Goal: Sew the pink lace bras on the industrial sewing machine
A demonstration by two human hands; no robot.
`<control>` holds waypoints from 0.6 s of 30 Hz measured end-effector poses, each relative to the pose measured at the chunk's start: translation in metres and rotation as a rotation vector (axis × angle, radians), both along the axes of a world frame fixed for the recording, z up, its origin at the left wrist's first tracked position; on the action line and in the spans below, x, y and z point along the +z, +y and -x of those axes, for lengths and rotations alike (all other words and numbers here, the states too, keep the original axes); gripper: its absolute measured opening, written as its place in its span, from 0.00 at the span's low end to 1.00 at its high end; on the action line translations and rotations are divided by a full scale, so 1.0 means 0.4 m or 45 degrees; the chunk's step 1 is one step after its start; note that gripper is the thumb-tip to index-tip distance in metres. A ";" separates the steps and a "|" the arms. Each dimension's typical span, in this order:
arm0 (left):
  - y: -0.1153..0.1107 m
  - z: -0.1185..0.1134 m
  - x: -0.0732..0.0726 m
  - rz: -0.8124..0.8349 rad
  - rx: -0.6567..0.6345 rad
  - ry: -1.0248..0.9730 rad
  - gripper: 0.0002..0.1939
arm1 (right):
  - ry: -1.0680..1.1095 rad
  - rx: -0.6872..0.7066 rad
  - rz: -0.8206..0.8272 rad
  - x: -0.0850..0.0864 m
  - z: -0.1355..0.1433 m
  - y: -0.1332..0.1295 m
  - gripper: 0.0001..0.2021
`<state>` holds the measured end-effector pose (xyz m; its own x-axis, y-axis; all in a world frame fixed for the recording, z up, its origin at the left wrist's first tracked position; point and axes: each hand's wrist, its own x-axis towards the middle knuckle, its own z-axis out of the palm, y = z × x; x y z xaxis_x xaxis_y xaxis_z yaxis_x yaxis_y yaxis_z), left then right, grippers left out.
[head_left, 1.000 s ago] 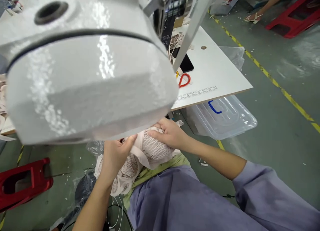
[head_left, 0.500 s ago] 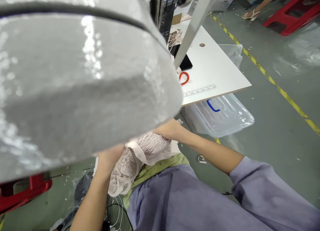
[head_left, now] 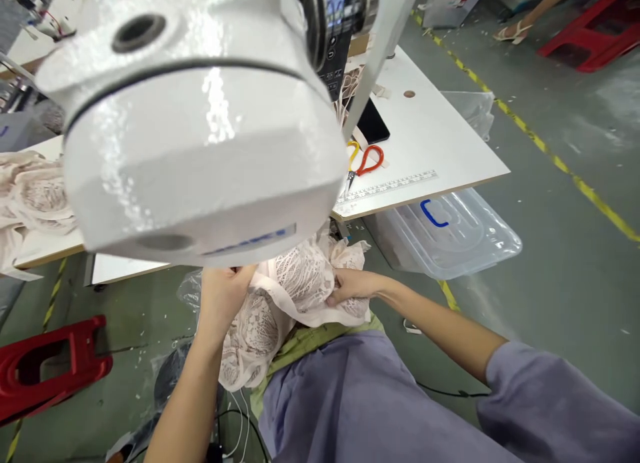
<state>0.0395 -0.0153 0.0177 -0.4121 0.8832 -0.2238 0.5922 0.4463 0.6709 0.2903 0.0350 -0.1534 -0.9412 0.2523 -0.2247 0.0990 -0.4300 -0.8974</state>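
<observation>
Pale lace [head_left: 300, 279] lies bunched on lap [head_left: 325, 383], close by big white machine [head_left: 215, 163]. Left hand [head_left: 227, 293] at its left side, grip pinching lace (some fingertips hidden). Right hand [head_left: 353, 286] at its right side, grip pinching lace too, thumb and fingers bent. Worktop [head_left: 450, 146] holds red-and-yellow scissors [head_left: 370, 161], clear ruler [head_left: 395, 186], black phone [head_left: 375, 125]. Clear box [head_left: 453, 236] sits lower, partly under worktop. Red stool [head_left: 83, 349] far left.
</observation>
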 end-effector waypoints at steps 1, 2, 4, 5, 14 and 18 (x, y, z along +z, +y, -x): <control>-0.002 -0.001 -0.001 -0.014 -0.007 -0.001 0.24 | 0.014 -0.039 0.085 0.003 -0.010 -0.004 0.29; -0.003 -0.004 -0.001 -0.031 -0.021 -0.004 0.24 | 0.015 -0.068 0.157 0.007 -0.020 -0.008 0.28; -0.005 -0.010 0.001 -0.046 -0.033 -0.010 0.26 | -0.031 -0.108 0.241 0.019 -0.035 -0.016 0.25; -0.005 -0.013 0.002 -0.044 -0.032 -0.012 0.27 | -0.073 -0.137 0.258 0.026 -0.042 -0.020 0.23; -0.035 -0.007 -0.019 -0.344 -0.170 0.346 0.08 | -0.147 -0.675 0.113 0.116 -0.090 -0.051 0.17; -0.124 -0.091 0.007 -0.906 -0.488 0.560 0.12 | -0.105 -0.630 -0.345 0.208 -0.116 -0.047 0.13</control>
<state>0.0761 -0.0647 0.0206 0.0184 0.8462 0.5325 0.8813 -0.2653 0.3911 0.3367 0.0163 -0.0703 -0.6780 0.7178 -0.1584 0.0189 -0.1983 -0.9800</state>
